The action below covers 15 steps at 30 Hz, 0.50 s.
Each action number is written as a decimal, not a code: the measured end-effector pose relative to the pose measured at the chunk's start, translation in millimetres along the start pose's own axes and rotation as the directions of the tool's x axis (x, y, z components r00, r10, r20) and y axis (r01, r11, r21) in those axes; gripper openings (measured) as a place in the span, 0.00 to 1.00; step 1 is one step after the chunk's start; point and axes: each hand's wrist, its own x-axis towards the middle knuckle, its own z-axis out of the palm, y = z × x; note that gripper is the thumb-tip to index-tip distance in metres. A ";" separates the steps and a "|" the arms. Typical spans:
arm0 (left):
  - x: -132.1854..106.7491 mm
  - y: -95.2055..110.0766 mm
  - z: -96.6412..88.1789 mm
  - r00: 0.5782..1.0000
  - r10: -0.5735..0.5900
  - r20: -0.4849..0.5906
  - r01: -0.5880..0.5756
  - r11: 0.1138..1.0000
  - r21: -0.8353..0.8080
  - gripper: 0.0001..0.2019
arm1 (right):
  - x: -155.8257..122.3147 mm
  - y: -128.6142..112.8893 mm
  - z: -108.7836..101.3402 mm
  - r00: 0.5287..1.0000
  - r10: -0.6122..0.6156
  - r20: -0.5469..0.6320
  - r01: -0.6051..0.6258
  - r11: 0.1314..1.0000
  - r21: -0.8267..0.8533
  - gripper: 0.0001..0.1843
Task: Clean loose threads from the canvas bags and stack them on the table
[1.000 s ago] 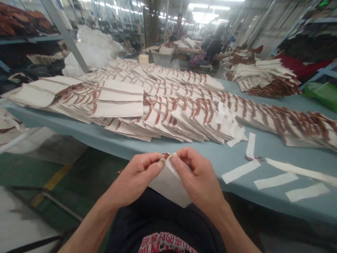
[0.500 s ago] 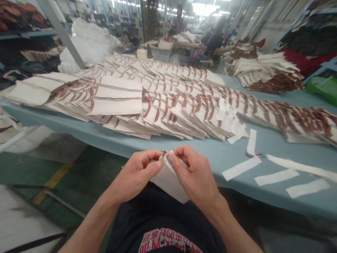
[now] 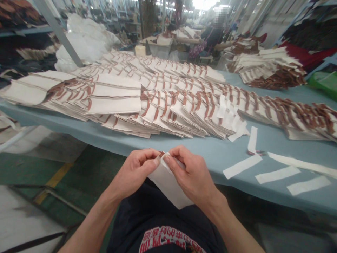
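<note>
Between my hands, in front of my body, hangs a white fabric piece point(image 3: 168, 186) with a bit of brown at its top edge. My left hand point(image 3: 139, 168) pinches that edge between thumb and forefinger. Close beside it, my right hand point(image 3: 191, 172) pinches the same edge, where a small white fold or strip shows under the thumb. The thumbs are nearly touching. Most of the piece droops below, partly covered by my right hand.
On the blue-covered table point(image 3: 202, 154) lie overlapping rows of white pieces with brown edges point(image 3: 181, 116). Loose white strips point(image 3: 243, 166) lie at right, by a small dark tool point(image 3: 256, 153). Another pile point(image 3: 268, 66) sits behind. A person point(image 3: 213, 35) is in the background.
Both hands have shifted very slightly left with the fabric piece, and more of it shows hanging below. The grip looks the same. The view has tilted a little.
</note>
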 end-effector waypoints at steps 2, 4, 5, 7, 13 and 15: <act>-0.2 -1.7 0.3 1.000 -0.021 0.005 0.022 0.999 -0.024 0.12 | 0.3 0.4 0.6 1.000 -0.010 -0.002 0.009 1.000 -0.014 0.11; 0.0 -3.4 0.6 0.999 -0.039 0.006 0.039 0.999 -0.029 0.13 | 0.4 0.9 1.4 1.000 -0.023 -0.013 0.023 1.000 -0.019 0.12; 0.3 -4.1 0.8 0.999 -0.048 0.007 0.048 0.998 -0.028 0.14 | 0.3 1.3 1.8 0.999 -0.028 -0.021 0.028 0.999 -0.018 0.12; 1.2 -5.1 1.5 0.999 -0.053 0.000 0.053 0.998 -0.016 0.14 | -0.1 1.9 2.6 0.999 -0.029 -0.030 0.029 1.000 -0.008 0.12; 3.3 -8.6 4.6 0.999 0.014 -0.046 -0.013 1.000 0.024 0.13 | -1.8 3.0 3.6 1.000 -0.009 -0.023 0.011 0.998 0.065 0.11; 3.2 -9.1 6.1 0.999 0.017 -0.047 -0.017 1.000 0.001 0.13 | -1.9 3.2 3.1 1.000 0.004 -0.014 -0.003 0.992 0.124 0.12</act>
